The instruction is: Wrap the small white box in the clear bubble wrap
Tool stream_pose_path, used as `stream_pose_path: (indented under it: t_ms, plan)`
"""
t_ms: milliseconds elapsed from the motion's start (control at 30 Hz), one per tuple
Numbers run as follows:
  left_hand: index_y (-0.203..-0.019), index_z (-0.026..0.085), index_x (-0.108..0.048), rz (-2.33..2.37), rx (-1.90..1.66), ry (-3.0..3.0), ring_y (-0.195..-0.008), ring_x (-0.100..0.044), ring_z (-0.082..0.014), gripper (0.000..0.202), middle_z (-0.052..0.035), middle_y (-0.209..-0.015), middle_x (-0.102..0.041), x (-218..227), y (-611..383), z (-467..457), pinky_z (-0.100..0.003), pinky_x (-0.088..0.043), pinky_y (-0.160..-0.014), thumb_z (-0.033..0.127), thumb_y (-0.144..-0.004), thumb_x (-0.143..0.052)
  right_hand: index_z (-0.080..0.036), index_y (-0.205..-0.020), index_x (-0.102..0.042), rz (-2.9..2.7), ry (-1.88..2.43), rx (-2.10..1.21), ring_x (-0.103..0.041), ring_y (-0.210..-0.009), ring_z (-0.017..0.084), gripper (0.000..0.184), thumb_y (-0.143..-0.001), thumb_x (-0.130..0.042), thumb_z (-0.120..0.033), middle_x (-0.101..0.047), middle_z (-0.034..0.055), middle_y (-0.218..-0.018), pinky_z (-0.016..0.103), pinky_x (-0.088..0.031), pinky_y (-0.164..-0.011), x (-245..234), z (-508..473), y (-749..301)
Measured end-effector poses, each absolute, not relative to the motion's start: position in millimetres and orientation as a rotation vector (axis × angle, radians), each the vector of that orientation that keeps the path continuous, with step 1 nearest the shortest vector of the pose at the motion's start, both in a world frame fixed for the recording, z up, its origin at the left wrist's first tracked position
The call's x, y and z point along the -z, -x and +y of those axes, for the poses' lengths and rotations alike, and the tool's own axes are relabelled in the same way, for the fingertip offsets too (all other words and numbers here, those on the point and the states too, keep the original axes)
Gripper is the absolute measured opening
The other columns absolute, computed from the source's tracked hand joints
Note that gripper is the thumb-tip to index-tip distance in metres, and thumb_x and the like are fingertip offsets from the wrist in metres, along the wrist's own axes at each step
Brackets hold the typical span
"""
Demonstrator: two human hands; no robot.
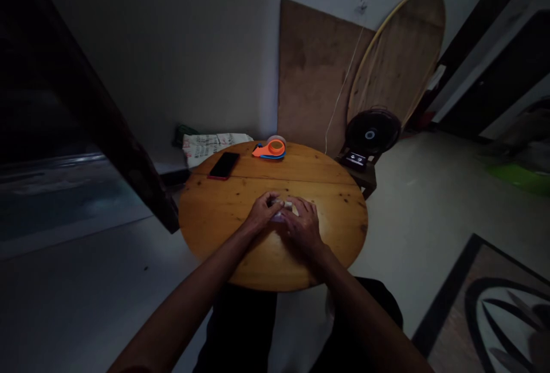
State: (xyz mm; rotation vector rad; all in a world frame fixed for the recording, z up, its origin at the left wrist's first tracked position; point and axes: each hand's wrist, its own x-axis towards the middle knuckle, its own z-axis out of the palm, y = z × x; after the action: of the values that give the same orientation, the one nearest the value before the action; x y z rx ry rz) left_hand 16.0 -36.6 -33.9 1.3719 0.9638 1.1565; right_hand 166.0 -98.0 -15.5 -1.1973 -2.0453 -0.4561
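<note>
Both my hands meet over the middle of a round wooden table [210,212]. Between them is a small pale object [279,218], whitish with a faint purple tint; its kind cannot be made out, as the fingers cover much of it. My left hand [263,212] closes on its left side, thumb on top. From the right, my right hand [304,221] curls its fingers and thumb around the other side. Beyond the hands, an orange and blue tape dispenser [270,148] lies near the table's far edge. A dark phone [224,165] with a red edge rests left of it.
Behind the table's far left edge lies a printed white sack [215,145]. A brown board [318,75] and an oval wooden tabletop [399,52] lean on the wall. A black round fan [373,132] stands at the right, beside a small lit screen [356,158].
</note>
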Motion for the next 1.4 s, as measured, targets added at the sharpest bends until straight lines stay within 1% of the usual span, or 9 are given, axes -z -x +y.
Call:
stream_pose_path:
  t_ms: [167, 300, 367, 500, 733, 833, 1033, 1233, 1400]
  plan:
    - [-0.112, 0.013, -0.058, 1.02, -1.11, -1.447, -0.083, -0.059, -0.0168, 0.046, -0.0052, -0.092, -0.064, 31, -16, -39, -0.029, -0.047, -0.076, 0.033, -0.072, -0.068, -0.022, -0.094, -0.067, -2.005, 1.213, 0.325, -0.052, -0.111, 0.024, 0.015, -0.088, -0.055, -0.029, -0.059, 0.0098, -0.121, 0.039, -0.038, -0.092, 17, -98, -170]
    - [-0.113, 0.013, -0.058, 1.041, -1.105, -1.457, -0.086, -0.058, -0.0176, 0.045, -0.0059, -0.094, -0.063, 27, -16, -42, -0.03, -0.048, -0.079, 0.032, -0.073, -0.065, -0.018, -0.118, -0.057, -1.919, 1.286, 0.184, -0.048, -0.119, 0.027, 0.039, -0.083, -0.059, -0.036, -0.051, 0.0144, -0.132, 0.042, -0.038, -0.097, 19, -96, -176]
    - [-0.114, 0.013, -0.057, 1.05, -1.104, -1.467, -0.086, -0.058, -0.0179, 0.047, -0.0061, -0.094, -0.063, 27, -15, -43, -0.03, -0.048, -0.079, 0.034, -0.073, -0.065, -0.019, -0.123, -0.055, -1.972, 1.319, 0.179, -0.045, -0.123, 0.027, 0.042, -0.085, -0.056, -0.037, -0.048, 0.0146, -0.136, 0.043, -0.037, -0.098, 18, -95, -177]
    - [-0.114, 0.014, -0.057, 1.026, -1.104, -1.491, -0.089, -0.058, -0.0184, 0.045, -0.0063, -0.096, -0.063, 27, -15, -43, -0.03, -0.047, -0.081, 0.035, -0.074, -0.063, -0.022, -0.115, -0.062, -2.082, 1.347, 0.279, -0.045, -0.122, 0.027, 0.03, -0.091, -0.05, -0.036, -0.048, 0.0134, -0.136, 0.043, -0.036, -0.095, 18, -94, -176]
    - [-0.113, 0.013, -0.057, 1.067, -1.139, -1.471, -0.09, -0.059, -0.0185, 0.045, -0.0066, -0.098, -0.064, 28, -18, -43, -0.032, -0.047, -0.084, 0.029, -0.071, -0.063, -0.024, -0.108, -0.067, -2.069, 1.317, 0.405, -0.047, -0.117, 0.026, 0.024, -0.092, -0.05, -0.032, -0.053, 0.0109, -0.132, 0.04, -0.036, -0.091, 23, -94, -173]
    - [-0.112, 0.013, -0.057, 1.078, -1.177, -1.451, -0.093, -0.058, -0.0191, 0.046, -0.0073, -0.1, -0.063, 29, -17, -44, -0.033, -0.046, -0.087, 0.028, -0.069, -0.066, -0.022, -0.105, -0.067, -2.058, 1.308, 0.369, -0.048, -0.114, 0.025, 0.022, -0.091, -0.051, -0.03, -0.055, 0.0105, -0.128, 0.04, -0.036, -0.091, 23, -94, -173]
    - [-0.115, 0.013, -0.055, 0.975, -1.188, -1.41, -0.088, -0.058, -0.0171, 0.049, -0.0063, -0.097, -0.062, 31, -14, -45, -0.03, -0.047, -0.08, 0.028, -0.07, -0.066, -0.021, -0.1, -0.065, -2.032, 1.298, 0.227, -0.05, -0.113, 0.024, 0.019, -0.091, -0.051, -0.029, -0.057, 0.0104, -0.124, 0.04, -0.037, -0.092, 21, -95, -173]
    - [-0.114, 0.014, -0.056, 1.002, -1.19, -1.37, -0.09, -0.059, -0.0184, 0.05, -0.0062, -0.098, -0.063, 35, -14, -42, -0.03, -0.047, -0.08, 0.027, -0.067, -0.068, -0.017, -0.122, -0.054, -1.998, 1.338, 0.162, -0.046, -0.12, 0.026, 0.036, -0.09, -0.05, -0.034, -0.052, 0.014, -0.132, 0.042, -0.035, -0.097, 21, -95, -173]
    - [-0.115, 0.013, -0.055, 0.98, -1.191, -1.356, -0.088, -0.058, -0.0178, 0.05, -0.0062, -0.095, -0.063, 34, -15, -43, -0.03, -0.047, -0.079, 0.028, -0.069, -0.068, -0.017, -0.124, -0.054, -2.035, 1.331, 0.156, -0.046, -0.121, 0.028, 0.041, -0.088, -0.052, -0.035, -0.048, 0.0147, -0.135, 0.044, -0.036, -0.098, 21, -96, -174]
